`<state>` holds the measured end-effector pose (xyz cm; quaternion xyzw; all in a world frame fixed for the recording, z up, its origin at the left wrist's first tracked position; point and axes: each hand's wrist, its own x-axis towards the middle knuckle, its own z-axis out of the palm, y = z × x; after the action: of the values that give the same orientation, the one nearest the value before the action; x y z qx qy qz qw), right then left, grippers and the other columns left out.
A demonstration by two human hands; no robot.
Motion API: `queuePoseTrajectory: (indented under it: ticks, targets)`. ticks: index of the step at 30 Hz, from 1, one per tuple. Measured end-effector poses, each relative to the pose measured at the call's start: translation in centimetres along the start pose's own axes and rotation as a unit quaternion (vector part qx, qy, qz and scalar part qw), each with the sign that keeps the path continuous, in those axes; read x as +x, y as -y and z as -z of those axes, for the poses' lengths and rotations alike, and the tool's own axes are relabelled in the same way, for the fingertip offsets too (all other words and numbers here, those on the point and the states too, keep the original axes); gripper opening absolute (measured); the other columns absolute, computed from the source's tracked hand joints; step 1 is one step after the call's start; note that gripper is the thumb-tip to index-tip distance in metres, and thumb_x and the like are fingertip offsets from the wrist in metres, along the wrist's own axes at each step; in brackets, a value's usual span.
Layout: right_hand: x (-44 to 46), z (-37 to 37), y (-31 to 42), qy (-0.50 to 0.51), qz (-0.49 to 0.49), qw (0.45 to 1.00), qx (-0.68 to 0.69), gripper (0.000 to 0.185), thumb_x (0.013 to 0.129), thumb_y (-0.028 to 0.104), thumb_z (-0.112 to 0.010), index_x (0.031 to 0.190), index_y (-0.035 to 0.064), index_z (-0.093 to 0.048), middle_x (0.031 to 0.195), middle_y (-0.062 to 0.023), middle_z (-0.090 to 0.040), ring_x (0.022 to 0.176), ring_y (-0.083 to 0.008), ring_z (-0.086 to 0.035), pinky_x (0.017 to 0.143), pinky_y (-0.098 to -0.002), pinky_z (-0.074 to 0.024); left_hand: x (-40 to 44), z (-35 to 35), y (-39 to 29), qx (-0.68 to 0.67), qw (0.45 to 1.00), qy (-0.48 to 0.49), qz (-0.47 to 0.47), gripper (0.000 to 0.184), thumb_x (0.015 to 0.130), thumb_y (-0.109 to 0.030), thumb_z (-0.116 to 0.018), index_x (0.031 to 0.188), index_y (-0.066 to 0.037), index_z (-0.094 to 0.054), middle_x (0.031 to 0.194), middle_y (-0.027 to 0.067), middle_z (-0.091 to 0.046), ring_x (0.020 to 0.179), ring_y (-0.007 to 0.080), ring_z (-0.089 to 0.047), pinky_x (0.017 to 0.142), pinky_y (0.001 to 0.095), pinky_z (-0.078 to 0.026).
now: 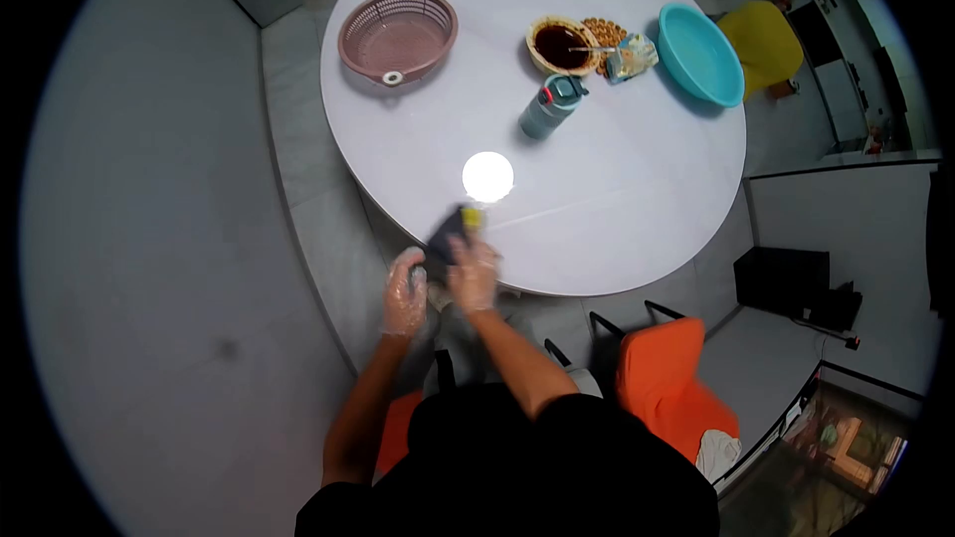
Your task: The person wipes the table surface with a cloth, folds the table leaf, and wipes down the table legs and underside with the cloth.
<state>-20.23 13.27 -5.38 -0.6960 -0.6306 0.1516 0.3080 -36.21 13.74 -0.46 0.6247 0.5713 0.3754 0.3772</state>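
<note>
Both hands wear thin, clear plastic gloves. At the table's near edge, my right hand (473, 273) has its fingers closed on what looks like a dark grey cloth (448, 239). A yellow patch shows at the cloth's far end; motion blur hides its detail. Just to the left, beyond the table edge, is my left hand (404, 295). Its fingers are bent but apart from the thumb, and no object shows in it. The cloth's near corner lies close to the left fingertips; whether they touch cannot be made out.
On the white table (617, 199) stand a pink basket (398, 38), a teal bottle (550, 107), a bowl of dark liquid (562, 45), brown nut-like pieces (604, 32), a crumpled packet (633, 58) and a turquoise basin (700, 55). An orange chair (662, 368) is at the near right.
</note>
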Motion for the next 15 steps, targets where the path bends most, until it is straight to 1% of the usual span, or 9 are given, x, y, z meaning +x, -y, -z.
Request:
queuePoseTrajectory:
  ticks: [2,3,7,8,10,11,12,13,15]
  targets:
    - [1.1,-3.5,1.6,0.065,0.090,0.993,0.045,0.055,0.082,0.004,-0.065,0.136,0.0141,-0.062,0.143,-0.0210,-0.057,0.125,-0.0405,-0.057,0.106,-0.0490,-0.0459,1.8,-0.4,-1.8,-0.027,0.999,-0.019,0.027,0.030,0.100,-0.007,-0.060,0.130,-0.001,-0.062,0.130,0.0153,-0.065,0.126,0.0262,-0.059,0.110,0.0364,-0.043]
    - [1.8,-4.1,3.3,0.114,-0.036,0.983,0.136,0.050,0.085,0.006,-0.063,0.135,0.0130,-0.064,0.140,-0.0201,-0.059,0.124,-0.0391,-0.058,0.103,-0.0491,-0.0474,2.9,-0.6,-2.3,-0.039,0.998,-0.031,0.038,0.030,0.101,-0.007,-0.059,0.130,0.000,-0.062,0.131,0.0154,-0.065,0.128,0.0265,-0.058,0.111,0.0369,-0.042]
    - [1.2,1.9,0.1,0.145,0.165,0.975,0.021,0.050,0.080,0.009,-0.069,0.129,0.0109,-0.068,0.140,-0.0172,-0.059,0.118,-0.0338,-0.061,0.094,-0.0475,-0.0502,5.7,-1.5,-1.8,0.027,0.999,-0.024,-0.017,0.029,0.096,-0.003,-0.059,0.125,-0.002,-0.065,0.132,0.0193,-0.065,0.128,0.0350,-0.060,0.110,0.0417,-0.046]
    - [1.3,4.7,-2.1,0.151,0.210,0.966,-0.004,0.052,0.078,0.010,-0.071,0.129,0.0117,-0.069,0.140,-0.0163,-0.059,0.119,-0.0329,-0.061,0.093,-0.0469,-0.0503,6.1,-1.5,-1.7,0.057,0.998,0.015,-0.020,0.036,0.095,-0.008,-0.061,0.131,-0.005,-0.063,0.141,0.0187,-0.061,0.135,0.0353,-0.055,0.115,0.0446,-0.042]
    - [-0.2,10.5,-6.8,0.192,0.179,0.964,-0.045,0.059,0.072,0.009,-0.074,0.130,0.0142,-0.070,0.142,-0.0147,-0.059,0.120,-0.0320,-0.061,0.093,-0.0460,-0.0503,6.5,-2.9,-1.5,0.160,0.982,0.091,-0.051,0.042,0.095,-0.013,-0.063,0.137,-0.006,-0.061,0.147,0.0177,-0.057,0.141,0.0345,-0.050,0.119,0.0467,-0.036]
    - [-1.5,12.7,-10.2,0.162,0.148,0.975,-0.039,0.065,0.067,0.007,-0.075,0.131,0.0158,-0.069,0.144,-0.0152,-0.058,0.120,-0.0331,-0.062,0.094,-0.0460,-0.0501,6.6,-3.7,-1.2,0.211,0.967,0.126,-0.067,0.046,0.095,-0.016,-0.063,0.140,-0.007,-0.059,0.149,0.0171,-0.055,0.143,0.0341,-0.048,0.121,0.0478,-0.033]
    - [-3.0,15.1,-13.3,0.112,0.115,0.985,-0.070,0.066,0.068,0.005,-0.072,0.132,0.0160,-0.068,0.145,-0.0154,-0.058,0.116,-0.0343,-0.063,0.095,-0.0474,-0.0500,6.5,-4.6,-0.7,0.262,0.939,0.223,-0.027,0.061,0.097,-0.029,-0.063,0.153,-0.009,-0.047,0.163,0.0146,-0.040,0.153,0.0309,-0.033,0.127,0.0481,-0.022]
    - [-4.5,17.0,-17.2,0.085,0.074,0.987,-0.112,0.067,0.068,0.004,-0.072,0.134,0.0153,-0.066,0.145,-0.0161,-0.058,0.117,-0.0359,-0.062,0.097,-0.0501,-0.0489,6.4,-5.4,-1.2,0.294,0.915,0.276,-0.014,0.065,0.098,-0.032,-0.061,0.155,-0.010,-0.043,0.165,0.0139,-0.035,0.155,0.0298,-0.029,0.127,0.0474,-0.020]
    - [-6.2,21.5,-22.8,0.077,-0.102,0.971,-0.203,0.074,0.075,0.001,-0.071,0.146,0.0137,-0.053,0.150,-0.0198,-0.052,0.120,-0.0430,-0.057,0.104,-0.0547,-0.0447,6.7,-7.4,-2.4,0.356,0.855,0.377,0.011,0.073,0.099,-0.039,-0.059,0.161,-0.011,-0.033,0.170,0.0126,-0.025,0.158,0.0277,-0.020,0.129,0.0462,-0.016]
